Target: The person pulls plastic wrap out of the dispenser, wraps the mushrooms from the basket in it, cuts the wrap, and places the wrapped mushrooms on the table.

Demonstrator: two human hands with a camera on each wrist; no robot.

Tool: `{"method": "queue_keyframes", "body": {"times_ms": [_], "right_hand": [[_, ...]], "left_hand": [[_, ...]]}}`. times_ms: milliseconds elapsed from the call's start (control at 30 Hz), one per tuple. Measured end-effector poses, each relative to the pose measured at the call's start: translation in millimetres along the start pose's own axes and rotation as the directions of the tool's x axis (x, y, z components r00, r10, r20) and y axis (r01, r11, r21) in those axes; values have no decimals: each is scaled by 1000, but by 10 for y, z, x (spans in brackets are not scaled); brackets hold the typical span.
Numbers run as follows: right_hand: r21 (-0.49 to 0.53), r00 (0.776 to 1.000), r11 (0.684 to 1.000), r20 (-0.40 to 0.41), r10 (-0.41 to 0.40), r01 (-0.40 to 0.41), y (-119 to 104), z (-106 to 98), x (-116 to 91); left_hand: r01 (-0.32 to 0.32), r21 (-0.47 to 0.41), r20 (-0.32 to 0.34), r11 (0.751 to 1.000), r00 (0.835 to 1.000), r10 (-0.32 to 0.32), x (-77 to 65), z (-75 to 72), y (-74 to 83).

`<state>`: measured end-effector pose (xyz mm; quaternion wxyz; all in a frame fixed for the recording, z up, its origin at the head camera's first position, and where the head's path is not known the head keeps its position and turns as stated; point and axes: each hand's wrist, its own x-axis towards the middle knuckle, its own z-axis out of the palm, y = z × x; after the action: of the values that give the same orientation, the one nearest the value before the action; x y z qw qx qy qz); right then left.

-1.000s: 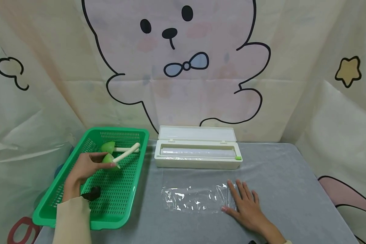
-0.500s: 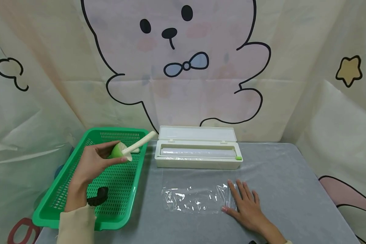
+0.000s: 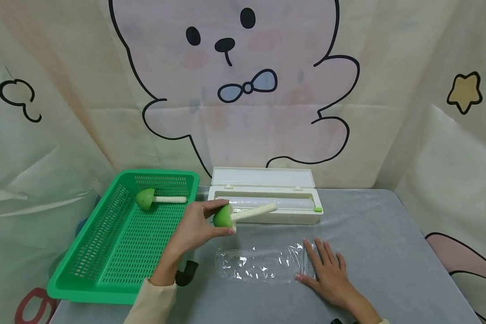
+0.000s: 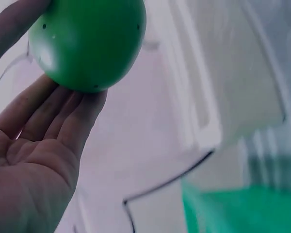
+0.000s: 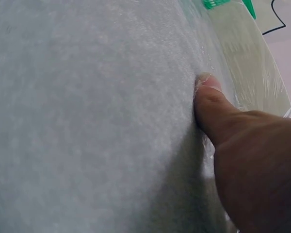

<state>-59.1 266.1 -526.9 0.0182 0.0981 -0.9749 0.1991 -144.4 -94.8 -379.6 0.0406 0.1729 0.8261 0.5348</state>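
Note:
My left hand (image 3: 192, 229) pinches a toy mushroom (image 3: 223, 217) by its green cap, thumb on one side and fingers on the other. The white stem points to the right, overlapping the front of the cling film box (image 3: 291, 218) in the head view. Close up in the left wrist view, the smooth green cap (image 4: 89, 43) has a few small dark dots. Flat on the table, my right hand (image 3: 328, 276) rests with spread fingers at the right end of a crinkled sheet of clear cling film (image 3: 255, 265). Its thumb (image 5: 214, 104) presses down there.
On the left stands a green plastic basket (image 3: 93, 294) with a second green-capped mushroom (image 3: 146, 199) lying inside. The white box has its lid (image 3: 263, 177) raised, and a film roll (image 3: 291, 203) lies in it. Red scissor-like handles (image 3: 34, 306) show at the lower left.
My left hand has lifted the toy mushroom out of the basket and carried it right, to in front of the cling film box. The right hand has stayed in place on the film.

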Motion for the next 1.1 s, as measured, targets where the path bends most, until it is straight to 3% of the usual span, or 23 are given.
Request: {"method": "queue_keyframes", "body": {"times_ms": [233, 433, 700, 1100], "right_hand": [[-5, 1000, 1000, 21, 8, -8, -1, -3, 5], [6, 999, 1000, 30, 10, -10, 5, 4, 19], [6, 1000, 1000, 30, 4, -4, 0, -3, 18], [55, 997, 995, 11, -79, 78, 69, -140, 11]], "left_hand": [[-34, 71, 130, 997, 991, 25, 126, 568, -233], [-30, 112, 169, 993, 986, 11, 182, 852, -435], [-39, 204, 169, 978, 986, 4, 206, 1008, -617], [-43, 251, 182, 967, 983, -3, 203, 1020, -596]]}}
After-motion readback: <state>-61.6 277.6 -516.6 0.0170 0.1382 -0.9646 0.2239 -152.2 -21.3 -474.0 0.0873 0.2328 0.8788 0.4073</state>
